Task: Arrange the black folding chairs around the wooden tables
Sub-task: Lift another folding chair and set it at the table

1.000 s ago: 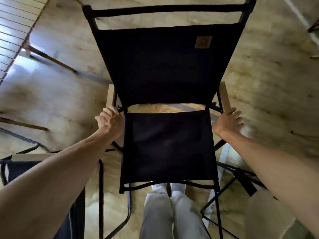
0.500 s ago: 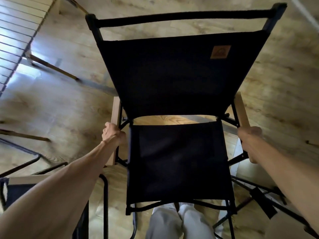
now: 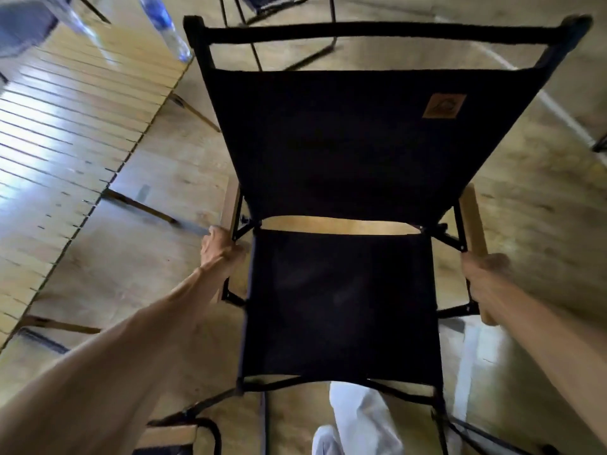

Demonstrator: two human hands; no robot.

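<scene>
- Step in hand: carrying one unfolded black folding chair (image 3: 341, 192), held clear in front of the person, just beside the slatted wooden table (image 3: 65, 142).
- Left hand (image 3: 218, 249) is closed around the chair's left armrest; right hand (image 3: 486, 277) is closed around the right armrest.
- Next move, judged: turn the chair toward the table edge, lower it level, then release.

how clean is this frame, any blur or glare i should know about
Head view: motion blur smears the right hand and the bottle on the slatted table; the left hand is sharper. Window glare streaks the table slats white. The black chair fabric is underexposed, nearly without detail. Wide-angle distortion splays the chair frame outward.
</scene>
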